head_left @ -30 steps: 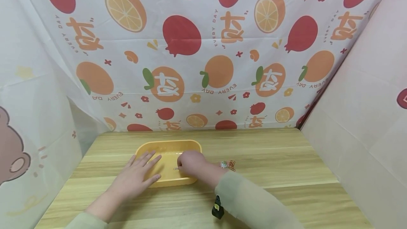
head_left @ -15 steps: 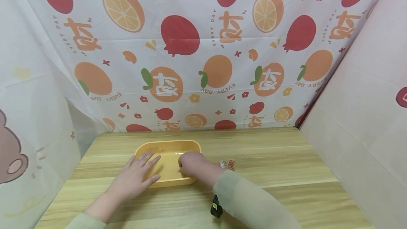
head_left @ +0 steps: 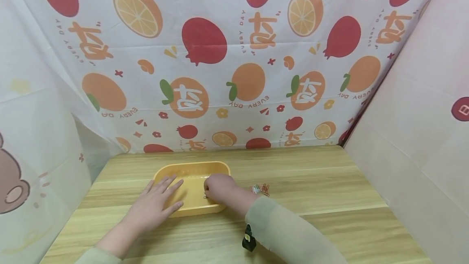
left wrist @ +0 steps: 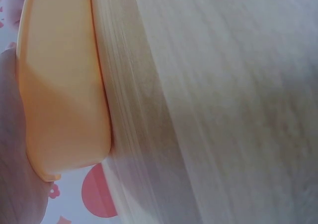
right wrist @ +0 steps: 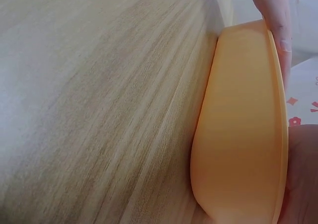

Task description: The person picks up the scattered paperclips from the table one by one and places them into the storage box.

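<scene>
A yellow rectangular tray (head_left: 194, 211) sits on the table, its outer wall filling much of both wrist views. My left hand (head_left: 154, 205) rests over its left end, fingers spread and straight across the rim. Inside the tray's right half is my right hand (head_left: 220, 187), fingers curled down and mostly hidden by the back of the hand. A small paper clip (head_left: 205, 197) pokes out at its fingertips, which pinch it close over the tray floor. In the right wrist view the left hand (right wrist: 275, 10) shows at the tray's far end.
Right of the tray, a small pile of paper clips (head_left: 261, 189) lies on the wood-grain table (head_left: 311, 199), white and green on one side, reddish-orange on the other. Fruit-printed cloth (head_left: 234, 60) stands behind, with pale cloth walls at both sides. A black device hangs below the right sleeve.
The whole head view has shifted slightly left. A pale clip end that stuck out left of the right fingertips now shows lower and shorter. My left hand stays in place on the tray.
</scene>
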`<state>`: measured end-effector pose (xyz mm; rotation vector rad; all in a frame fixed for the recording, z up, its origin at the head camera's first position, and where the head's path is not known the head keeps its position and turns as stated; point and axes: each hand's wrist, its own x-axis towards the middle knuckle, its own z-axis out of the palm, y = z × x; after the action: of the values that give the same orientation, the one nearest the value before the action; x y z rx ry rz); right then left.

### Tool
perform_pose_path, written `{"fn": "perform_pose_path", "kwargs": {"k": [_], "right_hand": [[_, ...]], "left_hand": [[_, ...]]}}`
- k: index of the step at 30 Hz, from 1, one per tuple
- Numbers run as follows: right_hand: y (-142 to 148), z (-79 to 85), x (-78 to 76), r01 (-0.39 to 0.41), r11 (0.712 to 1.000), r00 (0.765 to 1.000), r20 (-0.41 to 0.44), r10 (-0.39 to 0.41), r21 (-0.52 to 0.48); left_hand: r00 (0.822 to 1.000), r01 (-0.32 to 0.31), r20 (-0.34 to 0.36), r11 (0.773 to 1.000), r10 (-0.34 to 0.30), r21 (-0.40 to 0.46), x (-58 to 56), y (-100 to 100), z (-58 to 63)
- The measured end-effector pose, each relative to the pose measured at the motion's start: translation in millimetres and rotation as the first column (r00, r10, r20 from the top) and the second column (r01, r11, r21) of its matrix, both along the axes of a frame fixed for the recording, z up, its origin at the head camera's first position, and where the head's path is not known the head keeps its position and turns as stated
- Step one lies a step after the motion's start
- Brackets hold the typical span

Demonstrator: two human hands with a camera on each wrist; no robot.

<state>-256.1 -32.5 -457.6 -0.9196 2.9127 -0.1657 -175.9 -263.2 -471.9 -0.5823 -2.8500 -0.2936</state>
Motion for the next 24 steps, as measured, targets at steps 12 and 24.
{"fn": "perform_pose_path", "kwargs": {"k": [12,24], "right_hand": [[10.4,9.6,3.1,0.026,0.982,1.000,0.022,-0.022,-0.188],[41.1,13.6,2.2,0.099,0.902,0.995,0.017,-0.101,-0.421]], "left_hand": [[1.000,-0.004,0.006,1.000,0.004,0.016,-0.6,-0.3,-0.6],[1.000,-0.005,0.005,1.000,0.005,0.009,0.3,-0.5,-0.7]]}}
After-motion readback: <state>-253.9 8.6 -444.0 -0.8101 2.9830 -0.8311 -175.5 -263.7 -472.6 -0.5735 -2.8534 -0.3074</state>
